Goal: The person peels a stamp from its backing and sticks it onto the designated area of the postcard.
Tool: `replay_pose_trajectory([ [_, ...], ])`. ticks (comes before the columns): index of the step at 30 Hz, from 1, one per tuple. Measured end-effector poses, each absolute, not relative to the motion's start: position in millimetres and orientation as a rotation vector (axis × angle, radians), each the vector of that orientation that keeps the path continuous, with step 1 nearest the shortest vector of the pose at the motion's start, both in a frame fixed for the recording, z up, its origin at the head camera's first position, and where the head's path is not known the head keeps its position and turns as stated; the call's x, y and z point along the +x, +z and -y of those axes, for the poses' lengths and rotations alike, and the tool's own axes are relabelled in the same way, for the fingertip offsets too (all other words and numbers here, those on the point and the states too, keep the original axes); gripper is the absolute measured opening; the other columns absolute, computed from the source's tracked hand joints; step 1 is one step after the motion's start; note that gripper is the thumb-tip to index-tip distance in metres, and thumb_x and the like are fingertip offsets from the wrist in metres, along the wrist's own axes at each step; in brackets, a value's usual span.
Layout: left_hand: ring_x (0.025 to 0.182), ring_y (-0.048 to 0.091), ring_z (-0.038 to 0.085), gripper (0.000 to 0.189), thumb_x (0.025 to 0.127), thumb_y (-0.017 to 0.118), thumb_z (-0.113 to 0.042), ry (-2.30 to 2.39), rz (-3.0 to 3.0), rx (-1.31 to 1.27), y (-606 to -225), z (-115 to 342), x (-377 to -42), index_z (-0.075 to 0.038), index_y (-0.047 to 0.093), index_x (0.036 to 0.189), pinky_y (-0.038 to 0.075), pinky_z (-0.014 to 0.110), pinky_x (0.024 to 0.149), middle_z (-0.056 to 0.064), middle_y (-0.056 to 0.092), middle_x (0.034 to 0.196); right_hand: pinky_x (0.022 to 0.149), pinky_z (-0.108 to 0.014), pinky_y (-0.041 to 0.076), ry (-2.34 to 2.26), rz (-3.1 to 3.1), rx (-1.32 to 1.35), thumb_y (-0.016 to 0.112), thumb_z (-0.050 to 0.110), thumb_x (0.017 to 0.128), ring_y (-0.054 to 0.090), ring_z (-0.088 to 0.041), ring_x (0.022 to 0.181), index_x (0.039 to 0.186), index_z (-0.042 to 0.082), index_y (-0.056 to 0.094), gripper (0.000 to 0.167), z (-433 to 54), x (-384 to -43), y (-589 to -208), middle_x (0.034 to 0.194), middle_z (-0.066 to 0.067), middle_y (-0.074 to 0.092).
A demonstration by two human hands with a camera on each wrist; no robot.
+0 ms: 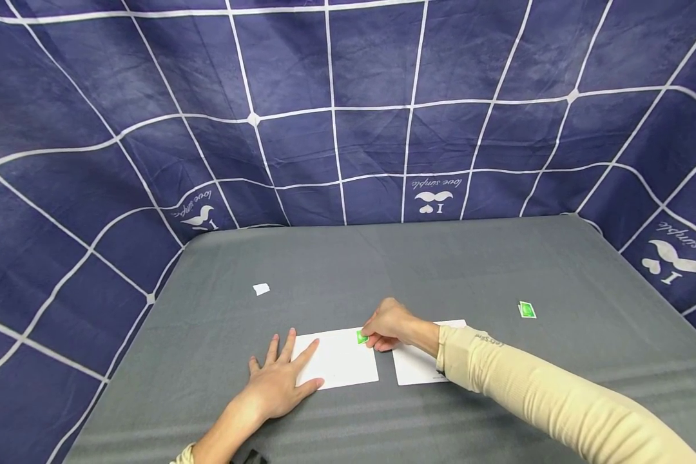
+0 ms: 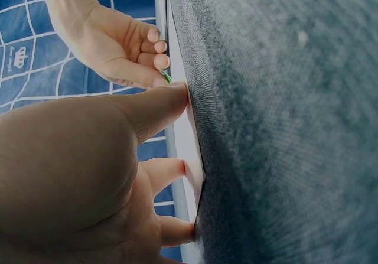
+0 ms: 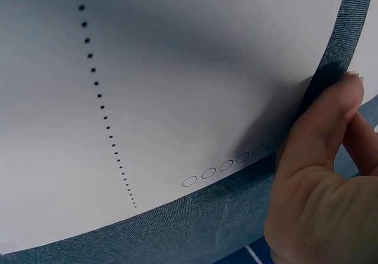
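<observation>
A white postcard-like sheet [image 1: 343, 364] lies flat on the grey cloth in front of me. My left hand [image 1: 274, 388] rests on its left side, fingers spread and thumb pressing near the lower edge. At the sheet's upper right corner my right hand [image 1: 386, 325] pinches a small green stamp [image 1: 361, 336] between thumb and finger. Only a thin green edge of the stamp [image 2: 165, 75] shows in the left wrist view. Partly under the right forearm lies a second white sheet [image 1: 414, 368]. The right wrist view shows its dotted line and several printed ovals [image 3: 226, 165].
Further right lie other green stamps [image 1: 527, 310], apparently overlapping. A small white paper scrap [image 1: 261, 289] is at the back left. Blue cloth with white grid lines [image 1: 371, 142] hangs behind and beside the grey surface [image 1: 336, 264]. A dark object [image 1: 249, 457] shows at the bottom edge.
</observation>
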State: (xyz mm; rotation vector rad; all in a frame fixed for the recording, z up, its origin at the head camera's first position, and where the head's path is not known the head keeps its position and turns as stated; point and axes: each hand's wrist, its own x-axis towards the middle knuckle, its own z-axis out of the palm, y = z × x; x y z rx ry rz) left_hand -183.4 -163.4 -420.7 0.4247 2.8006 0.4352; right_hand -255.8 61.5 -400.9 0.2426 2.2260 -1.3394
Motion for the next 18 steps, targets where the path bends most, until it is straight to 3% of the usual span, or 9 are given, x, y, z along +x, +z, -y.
replay_pose_trajectory([
  [18,0.136,0.014,0.051,0.066,0.090,0.057,-0.051,0.439,-2.799,0.422,-420.0,163.0,-183.7,-0.023,0.039,0.147,0.015,0.079,0.089,0.024,0.021,0.152,0.040,-0.019,0.046,-1.289,-2.273,0.213,0.070,0.001,0.082,0.049,-0.005,0.038,0.079,0.000,0.067,0.005,-61.3,-255.4,-400.9,0.055,-0.006,0.063],
])
